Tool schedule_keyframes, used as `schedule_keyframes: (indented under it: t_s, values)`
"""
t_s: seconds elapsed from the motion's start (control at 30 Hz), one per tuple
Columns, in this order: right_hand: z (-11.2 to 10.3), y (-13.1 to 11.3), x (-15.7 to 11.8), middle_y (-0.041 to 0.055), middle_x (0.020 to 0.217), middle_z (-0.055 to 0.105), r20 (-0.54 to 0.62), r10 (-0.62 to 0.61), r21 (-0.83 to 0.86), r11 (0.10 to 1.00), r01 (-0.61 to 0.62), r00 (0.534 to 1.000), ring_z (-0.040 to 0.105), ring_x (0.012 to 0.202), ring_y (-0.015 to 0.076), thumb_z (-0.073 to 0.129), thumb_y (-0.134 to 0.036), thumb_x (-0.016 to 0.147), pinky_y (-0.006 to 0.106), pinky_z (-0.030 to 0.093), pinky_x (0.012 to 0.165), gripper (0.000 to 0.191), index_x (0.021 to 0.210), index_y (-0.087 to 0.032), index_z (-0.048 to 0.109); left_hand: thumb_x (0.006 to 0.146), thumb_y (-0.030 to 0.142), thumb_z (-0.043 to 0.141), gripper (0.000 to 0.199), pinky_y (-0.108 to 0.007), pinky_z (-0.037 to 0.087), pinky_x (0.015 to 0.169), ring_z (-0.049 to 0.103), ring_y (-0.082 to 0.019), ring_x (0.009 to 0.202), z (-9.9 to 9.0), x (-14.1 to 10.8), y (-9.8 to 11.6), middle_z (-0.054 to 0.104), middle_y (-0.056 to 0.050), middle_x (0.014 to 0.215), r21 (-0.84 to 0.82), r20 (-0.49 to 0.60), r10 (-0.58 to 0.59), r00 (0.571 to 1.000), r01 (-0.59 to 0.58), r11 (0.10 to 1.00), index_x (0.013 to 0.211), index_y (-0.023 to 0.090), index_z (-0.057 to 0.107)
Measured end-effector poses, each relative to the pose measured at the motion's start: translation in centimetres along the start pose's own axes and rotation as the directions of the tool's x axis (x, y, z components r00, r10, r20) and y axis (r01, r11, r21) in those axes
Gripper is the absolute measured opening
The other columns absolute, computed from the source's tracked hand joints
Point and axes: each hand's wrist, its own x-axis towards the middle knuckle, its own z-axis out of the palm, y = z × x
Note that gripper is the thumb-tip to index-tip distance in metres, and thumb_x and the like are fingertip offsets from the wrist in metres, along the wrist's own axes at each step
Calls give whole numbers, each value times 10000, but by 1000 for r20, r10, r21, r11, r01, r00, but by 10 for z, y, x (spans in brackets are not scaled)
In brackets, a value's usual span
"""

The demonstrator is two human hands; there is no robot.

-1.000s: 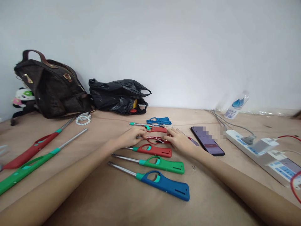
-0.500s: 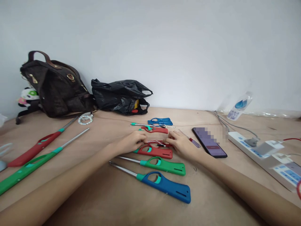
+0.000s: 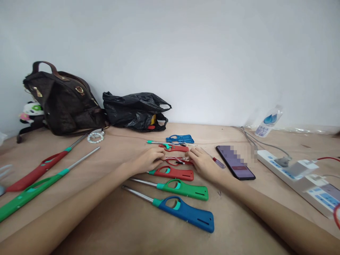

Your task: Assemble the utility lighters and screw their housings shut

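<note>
Head view: left hand [image 3: 148, 160] and right hand [image 3: 203, 163] both curl lightly onto an opened red lighter half [image 3: 178, 161] lying between them, wires exposed. Just nearer than the hands, three closed lighters lie side by side: red [image 3: 172, 173], green [image 3: 183, 188], blue [image 3: 186, 211]. I judge this one mid-assembly.

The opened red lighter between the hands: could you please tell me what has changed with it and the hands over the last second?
Little changed. Both hands, left hand and right hand, remain pinched on the opened red lighter with its wires exposed, fingers shifting only slightly. The closed red lighter, green lighter, blue lighter and phone lie as before; the apparent drift is camera motion.
</note>
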Motion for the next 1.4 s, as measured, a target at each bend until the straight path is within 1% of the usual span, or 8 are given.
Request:
schedule_keyframes:
  t_s: [0.2,0.37,0.47,0.7,0.9,1.0,1.23,1.4]
  values:
    - [-7,-1,3,126,1127,570,44,17,26,999,-18,999,506,996,231,507,-93,880,391,436,856,209,1031,-185,620,870,141,477,152,-272,433,752,563,-183,821,-3,5,7,598,-58,878,134,13,-60,998,58,989,753,157,572]
    - [-12,-1,8,117,1054,576,53,-12,31,999,10,999,500,972,230,506,-73,862,377,436,824,202,977,-172,639,879,176,505,105,-286,447,780,595,-193,865,1,16,12,654,-53,935,54,-79,-160,984,164,985,920,164,601]
    - [-10,-1,13,104,1031,592,44,-26,38,999,24,999,506,981,229,506,-77,867,365,435,826,185,950,-172,643,860,145,520,134,-295,457,803,613,-200,900,7,22,14,675,-68,980,-12,-85,-186,979,185,983,957,154,611]
    - [-4,-6,22,60,987,618,75,-166,-60,984,171,983,544,969,216,514,-166,927,372,434,838,233,1124,-234,618,809,63,521,147,-283,463,753,608,-189,840,15,25,13,669,-57,905,-39,-83,-189,979,186,982,883,148,615]
    - [-12,-16,22,71,979,617,126,-199,-150,964,217,972,549,918,210,544,-126,909,365,454,818,188,1069,-169,634,808,39,482,180,-275,459,748,586,-176,832,17,23,13,638,-50,880,-55,-109,-166,980,161,985,851,155,612]
    - [-15,-19,23,74,1009,621,154,-215,-192,951,242,965,543,935,216,515,-133,926,375,464,817,195,1078,-174,630,807,32,469,195,-270,455,748,578,-175,838,17,22,13,626,-47,879,-44,-107,-148,983,144,989,846,158,613]
    - [-14,-19,21,102,1068,607,158,-236,-193,945,265,959,545,953,227,449,-96,940,419,453,844,263,1143,-161,604,837,56,473,160,-274,426,724,547,-177,797,23,20,6,577,-50,833,78,-105,-96,990,105,991,793,153,592]
    - [-16,-22,22,84,948,606,98,-164,-130,976,176,982,547,900,217,528,-112,909,381,453,806,163,1022,-150,639,843,60,462,171,-276,429,724,546,-176,799,24,19,5,581,-53,846,89,-95,-85,992,94,992,800,155,597]
